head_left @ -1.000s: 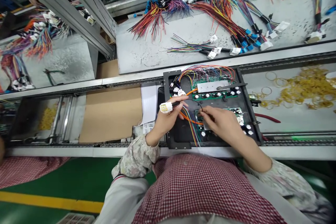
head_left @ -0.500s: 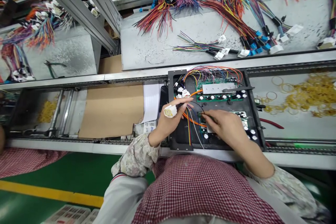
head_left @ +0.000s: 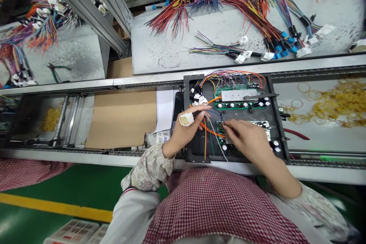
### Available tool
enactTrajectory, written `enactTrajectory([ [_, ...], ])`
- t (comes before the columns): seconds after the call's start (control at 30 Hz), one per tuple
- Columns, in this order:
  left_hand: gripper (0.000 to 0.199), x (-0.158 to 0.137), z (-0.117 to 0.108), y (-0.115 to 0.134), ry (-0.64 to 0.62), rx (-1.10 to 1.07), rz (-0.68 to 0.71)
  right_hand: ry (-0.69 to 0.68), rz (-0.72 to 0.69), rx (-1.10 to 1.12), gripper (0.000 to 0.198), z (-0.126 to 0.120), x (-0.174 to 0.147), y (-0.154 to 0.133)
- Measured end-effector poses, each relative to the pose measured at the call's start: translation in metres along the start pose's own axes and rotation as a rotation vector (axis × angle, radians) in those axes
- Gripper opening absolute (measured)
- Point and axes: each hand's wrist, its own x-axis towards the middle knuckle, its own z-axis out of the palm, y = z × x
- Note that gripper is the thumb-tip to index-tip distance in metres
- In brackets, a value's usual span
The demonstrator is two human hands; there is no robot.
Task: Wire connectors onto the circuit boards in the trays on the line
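My left hand (head_left: 183, 129) is closed around a wire harness whose white connector (head_left: 186, 119) sticks out past the thumb side. Loose wires of the harness, red, yellow, green and white, hang down from it over the black tray (head_left: 197, 152). My right hand (head_left: 246, 137) pinches a thin blue wire (head_left: 219, 113) of that harness above the lower green circuit board (head_left: 265, 125), which the hand partly covers. The upper circuit board (head_left: 217, 94) carries a metal bar (head_left: 234, 95) and a row of colored wires along its far edge.
Beyond the rail, wire bundles (head_left: 251, 23) lie on a grey metal shelf (head_left: 160, 53). Yellow rubber bands (head_left: 337, 103) are scattered on the right of the line. Cardboard (head_left: 122, 118) and a paper sheet (head_left: 164, 108) lie left of the tray; cutters (head_left: 55, 72) rest on the left shelf.
The right fingers held a black wire before and now hold a blue one. The hanging wires have shifted slightly. My left hand stays in place with the harness.
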Motion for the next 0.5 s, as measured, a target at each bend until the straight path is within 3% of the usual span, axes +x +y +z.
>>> enactTrajectory([
  [0.5, 0.023, 0.0001, -0.0004, -0.0004, -0.009, -0.011, 0.0, -0.058, -0.001, 0.037, 0.029, 0.0036, 0.0041, 0.0037],
])
